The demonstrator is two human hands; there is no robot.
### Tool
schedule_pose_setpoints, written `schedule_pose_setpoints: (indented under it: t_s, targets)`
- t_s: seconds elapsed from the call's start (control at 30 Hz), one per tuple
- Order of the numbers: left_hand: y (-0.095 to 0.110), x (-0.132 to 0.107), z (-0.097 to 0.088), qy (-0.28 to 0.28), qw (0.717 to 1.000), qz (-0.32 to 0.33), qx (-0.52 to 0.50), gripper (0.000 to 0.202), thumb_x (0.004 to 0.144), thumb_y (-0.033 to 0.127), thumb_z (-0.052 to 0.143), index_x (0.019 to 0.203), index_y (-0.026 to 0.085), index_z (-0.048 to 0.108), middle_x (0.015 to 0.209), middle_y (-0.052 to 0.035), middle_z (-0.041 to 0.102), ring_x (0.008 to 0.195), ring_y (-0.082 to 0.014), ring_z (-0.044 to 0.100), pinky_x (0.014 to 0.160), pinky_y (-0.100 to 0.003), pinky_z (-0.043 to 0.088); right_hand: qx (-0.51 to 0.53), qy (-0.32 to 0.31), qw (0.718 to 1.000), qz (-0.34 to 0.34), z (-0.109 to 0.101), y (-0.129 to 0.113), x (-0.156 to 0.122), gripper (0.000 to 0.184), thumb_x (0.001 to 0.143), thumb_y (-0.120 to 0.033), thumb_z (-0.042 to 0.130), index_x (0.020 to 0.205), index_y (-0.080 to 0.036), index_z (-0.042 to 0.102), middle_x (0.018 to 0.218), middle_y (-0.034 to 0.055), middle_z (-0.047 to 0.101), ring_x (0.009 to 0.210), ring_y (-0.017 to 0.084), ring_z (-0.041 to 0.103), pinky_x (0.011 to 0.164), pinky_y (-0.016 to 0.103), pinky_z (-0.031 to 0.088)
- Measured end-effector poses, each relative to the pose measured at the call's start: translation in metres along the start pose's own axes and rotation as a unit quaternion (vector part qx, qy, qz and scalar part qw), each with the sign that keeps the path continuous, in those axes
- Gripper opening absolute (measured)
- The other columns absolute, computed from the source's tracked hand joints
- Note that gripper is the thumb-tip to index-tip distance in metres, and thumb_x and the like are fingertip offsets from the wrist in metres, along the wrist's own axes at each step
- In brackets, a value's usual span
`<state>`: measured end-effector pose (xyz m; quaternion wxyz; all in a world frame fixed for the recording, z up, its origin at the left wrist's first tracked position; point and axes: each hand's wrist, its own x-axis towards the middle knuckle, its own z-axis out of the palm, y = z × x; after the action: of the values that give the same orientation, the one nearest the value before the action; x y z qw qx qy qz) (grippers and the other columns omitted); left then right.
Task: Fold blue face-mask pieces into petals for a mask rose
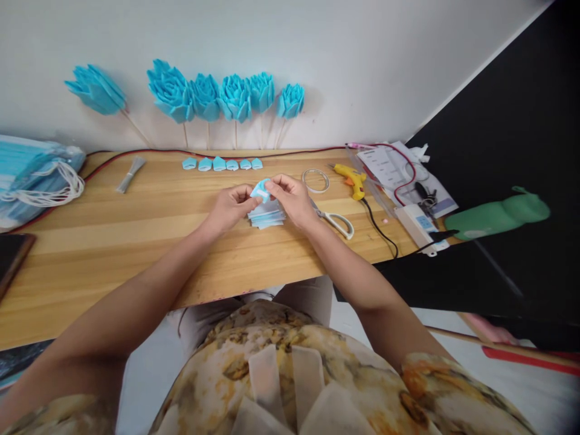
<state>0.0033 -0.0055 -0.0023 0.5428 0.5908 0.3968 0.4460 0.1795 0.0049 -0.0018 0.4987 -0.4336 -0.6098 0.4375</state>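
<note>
Head view: mid-frame, the left hand [229, 208] and right hand [292, 196] both pinch a small blue-and-white folded piece [260, 191], fingertips closed on it from either side. Just below it lies a stack of pale sheets [267, 216], partly covered by the hands. Right of centre, scissors [339, 224] lie with their blades mostly hidden behind the right hand; near them are a tape ring [317, 191] and a yellow glue gun [356, 181]. A row of six blue pieces [219, 164] sits above the hands. Blue flowers [235, 99] line the upper left and centre, a power strip [417, 222] and green bottle [498, 216] the right, plastic-bagged masks [27, 166] the left edge.
</note>
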Motion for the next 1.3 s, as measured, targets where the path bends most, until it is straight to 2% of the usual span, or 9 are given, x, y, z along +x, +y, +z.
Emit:
schedule_pose_setpoints:
  t_s: [0.13,0.27,0.37,0.47,0.6,0.67,0.93,1.13,1.3]
  targets:
    - [0.0000,-0.0003,0.0008,-0.007,1.000,0.004,0.010,0.031,0.068,0.039,0.079,0.062,0.018,0.057,0.056,0.0038,0.052,0.050,-0.0071,0.042,0.048,-0.022,0.034,0.028,-0.030,0.999,-0.004,0.0000,-0.0016,-0.0006,0.043,0.078,-0.063,0.070,0.080,-0.020,0.066,0.075,-0.0018,0.062,0.070,0.011,0.054,0.067,0.024,0.046]
    - [-0.0018,-0.0007,0.0023,-0.021,0.999,0.010,0.030,0.034,0.067,0.041,0.080,0.058,0.018,0.056,0.055,0.0042,0.049,0.051,-0.0074,0.041,0.049,-0.022,0.033,0.004,-0.070,0.998,0.000,0.0014,0.0017,-0.0032,0.040,0.074,-0.059,0.076,0.083,-0.021,0.067,0.072,-0.0034,0.061,0.066,0.010,0.051,0.061,0.023,0.042]
    - [-0.0025,-0.0016,0.0032,-0.038,0.998,0.014,0.044,0.035,0.066,0.041,0.082,0.058,0.018,0.058,0.055,0.0041,0.050,0.052,-0.0078,0.042,0.050,-0.023,0.033,0.005,-0.058,0.998,-0.004,0.0018,0.0038,-0.0044,0.040,0.077,-0.059,0.074,0.077,-0.020,0.067,0.067,-0.0043,0.057,0.062,0.009,0.048,0.058,0.023,0.040]
    - [-0.0026,-0.0021,0.0031,-0.041,0.998,0.009,0.043,0.035,0.067,0.042,0.084,0.060,0.018,0.059,0.057,0.0030,0.053,0.053,-0.0086,0.046,0.050,-0.023,0.036,0.019,-0.036,0.999,0.001,0.0014,0.0028,-0.0034,0.047,0.081,-0.065,0.067,0.073,-0.019,0.066,0.067,-0.0025,0.059,0.063,0.010,0.051,0.060,0.024,0.043]
    - [-0.0019,-0.0008,0.0015,-0.004,1.000,0.010,0.011,0.034,0.068,0.044,0.082,0.062,0.018,0.060,0.058,0.0032,0.054,0.051,-0.0081,0.045,0.049,-0.023,0.036,0.042,-0.005,0.999,0.030,0.0003,0.0005,-0.0004,0.062,0.083,-0.078,0.053,0.079,-0.018,0.069,0.078,0.0033,0.068,0.073,0.014,0.061,0.068,0.026,0.052]
    - [-0.0013,0.0000,0.0003,0.017,1.000,0.007,-0.004,0.033,0.069,0.043,0.081,0.063,0.018,0.060,0.057,0.0037,0.054,0.049,-0.0075,0.044,0.048,-0.023,0.036,0.049,-0.002,0.998,0.039,0.0001,-0.0003,0.0004,0.064,0.082,-0.080,0.052,0.081,-0.019,0.070,0.080,0.0037,0.068,0.075,0.014,0.062,0.069,0.027,0.053]
    - [-0.0033,0.0011,-0.0008,0.049,0.998,-0.004,-0.027,0.035,0.067,0.044,0.083,0.062,0.019,0.060,0.053,0.0042,0.053,0.046,-0.0064,0.043,0.045,-0.022,0.035,0.024,-0.040,0.999,0.027,0.0020,-0.0022,-0.0019,0.038,0.076,-0.057,0.073,0.082,-0.020,0.065,0.074,-0.0027,0.060,0.070,0.011,0.054,0.067,0.024,0.046]
    - [-0.0048,0.0029,-0.0012,0.083,0.995,-0.018,-0.060,0.035,0.068,0.048,0.082,0.075,0.018,0.066,0.060,0.0027,0.060,0.049,-0.0067,0.049,0.045,-0.019,0.037,0.038,-0.044,0.998,0.030,0.0026,0.0028,-0.0005,0.030,0.076,-0.048,0.073,0.077,-0.020,0.062,0.071,-0.0040,0.057,0.066,0.010,0.049,0.063,0.023,0.041]
    - [-0.0051,0.0036,-0.0029,0.099,0.994,-0.020,-0.047,0.030,0.071,0.044,0.079,0.073,0.019,0.063,0.057,0.0036,0.056,0.047,-0.0068,0.047,0.045,-0.020,0.035,0.026,-0.041,0.998,0.045,0.0033,0.0047,-0.0001,0.029,0.075,-0.046,0.073,0.078,-0.019,0.063,0.069,-0.0045,0.057,0.064,0.010,0.048,0.062,0.024,0.040]
